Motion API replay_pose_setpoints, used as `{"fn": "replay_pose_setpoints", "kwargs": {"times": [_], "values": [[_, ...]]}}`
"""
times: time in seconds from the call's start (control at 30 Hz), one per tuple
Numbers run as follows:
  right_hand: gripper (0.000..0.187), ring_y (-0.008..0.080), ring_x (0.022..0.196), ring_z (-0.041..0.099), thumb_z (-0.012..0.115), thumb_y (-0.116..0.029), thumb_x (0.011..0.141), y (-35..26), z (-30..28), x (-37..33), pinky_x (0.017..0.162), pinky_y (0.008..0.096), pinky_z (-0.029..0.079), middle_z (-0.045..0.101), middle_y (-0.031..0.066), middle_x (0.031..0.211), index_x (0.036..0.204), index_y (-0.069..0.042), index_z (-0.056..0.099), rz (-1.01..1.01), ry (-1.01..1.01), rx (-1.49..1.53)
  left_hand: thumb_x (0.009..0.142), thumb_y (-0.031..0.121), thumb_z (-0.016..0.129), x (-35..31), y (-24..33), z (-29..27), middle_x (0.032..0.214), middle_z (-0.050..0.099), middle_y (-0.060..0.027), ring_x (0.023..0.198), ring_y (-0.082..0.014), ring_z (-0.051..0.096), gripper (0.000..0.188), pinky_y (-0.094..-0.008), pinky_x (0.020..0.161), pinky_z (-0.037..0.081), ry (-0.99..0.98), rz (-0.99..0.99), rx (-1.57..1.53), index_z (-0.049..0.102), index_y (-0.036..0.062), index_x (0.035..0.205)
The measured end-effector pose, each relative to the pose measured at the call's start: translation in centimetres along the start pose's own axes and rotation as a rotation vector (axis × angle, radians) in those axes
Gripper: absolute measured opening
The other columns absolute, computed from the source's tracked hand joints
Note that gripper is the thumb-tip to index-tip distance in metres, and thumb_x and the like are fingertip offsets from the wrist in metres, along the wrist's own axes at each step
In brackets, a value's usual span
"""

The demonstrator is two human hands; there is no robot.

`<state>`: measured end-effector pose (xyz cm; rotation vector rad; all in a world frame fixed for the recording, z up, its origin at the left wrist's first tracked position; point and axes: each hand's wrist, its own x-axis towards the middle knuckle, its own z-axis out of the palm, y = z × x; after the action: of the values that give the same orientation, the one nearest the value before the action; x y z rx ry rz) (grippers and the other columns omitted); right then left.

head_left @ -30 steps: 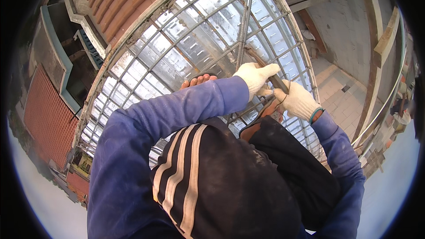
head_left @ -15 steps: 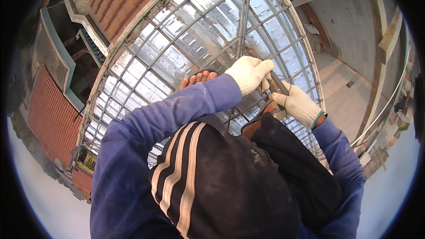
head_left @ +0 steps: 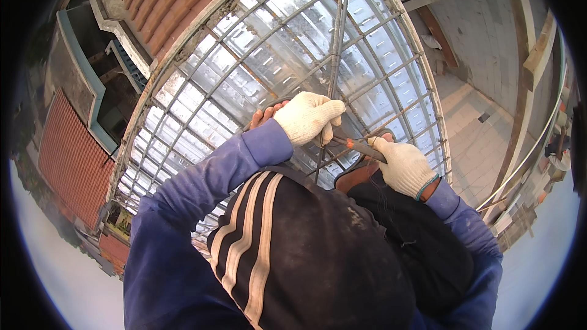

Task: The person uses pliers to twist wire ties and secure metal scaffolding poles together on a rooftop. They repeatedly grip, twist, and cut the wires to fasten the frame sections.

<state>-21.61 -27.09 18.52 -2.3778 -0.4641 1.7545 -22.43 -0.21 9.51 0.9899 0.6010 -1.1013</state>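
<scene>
My left hand (head_left: 309, 119), in a white knit glove, is closed over a crossing of the steel bars, its fingers pinched together. Whatever is between those fingers is hidden. To its right, my gloved right hand (head_left: 408, 166) grips a slim dark tool, apparently pincers (head_left: 367, 149), with an orange patch. The tool's far end points at the left fingertips. Thin dark wires (head_left: 386, 194) hang below the right hand, over the black trousers. Beneath both hands lies a rebar grid (head_left: 335, 64) above shiny ribbed metal decking (head_left: 278, 55).
My bare toes (head_left: 264, 116) rest on the grid beside the left wrist. A rough concrete edge (head_left: 177, 55) borders the decking at left, with a tiled roof (head_left: 165, 0) beyond. On the right, the deck edge drops to a lower floor (head_left: 474, 119) with timber beams (head_left: 538, 55).
Both hands have moved, the left one left and down to the bars, the right one slightly down. The tool has swung from steep to more level, its end toward the left hand.
</scene>
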Motion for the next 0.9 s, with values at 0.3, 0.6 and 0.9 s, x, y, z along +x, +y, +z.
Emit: {"fn": "replay_pose_setpoints", "kwargs": {"times": [0.3, 0.6, 0.9], "values": [[0.055, 0.0450, 0.117, 0.071, 0.066, 0.003, 0.094, 4.6, -1.4, -1.6, 0.095, 0.0497, 0.058, 0.075, 0.0195, 0.131, 0.147, -0.008, 0.064, -0.104, 0.601, 0.310, 0.109, 0.035, 0.069, 2.6, 6.2, -0.3, 0.066, 0.057, 0.0002, 0.057, -0.0159, 0.060, 0.037, -0.0351, 0.059, 0.056, 0.215, 0.533, -0.378, 0.072, -0.0018, 0.105], [0.058, 0.0433, 0.093, 0.066, 0.076, 0.003, 0.082, 17.3, 12.0, -6.3, 0.079, 0.0546, 0.050, 0.072, 0.0157, 0.098, 0.137, -0.012, 0.071, 0.050, 0.601, -0.273, 0.100, 0.033, 0.065, 0.8, 1.2, -0.1, 0.071, 0.068, -0.0118, 0.058, -0.0252, 0.071, 0.036, -0.0357, 0.063, 0.058, -0.024, -0.162, 0.597, 0.080, 0.0022, 0.112], [0.063, 0.0452, 0.120, 0.065, 0.076, -0.020, 0.099, 16.1, 23.8, -4.4, 0.103, 0.0511, 0.052, 0.068, 0.0244, 0.128, 0.157, -0.012, 0.054, 0.654, 0.852, 0.356, 0.112, 0.029, 0.067, -4.1, 5.7, -1.7, 0.072, 0.058, 0.0062, 0.050, -0.0024, 0.044, 0.036, -0.0209, 0.046, 0.033, 0.088, -0.005, 0.127, 0.073, 0.0003, 0.134]]}}
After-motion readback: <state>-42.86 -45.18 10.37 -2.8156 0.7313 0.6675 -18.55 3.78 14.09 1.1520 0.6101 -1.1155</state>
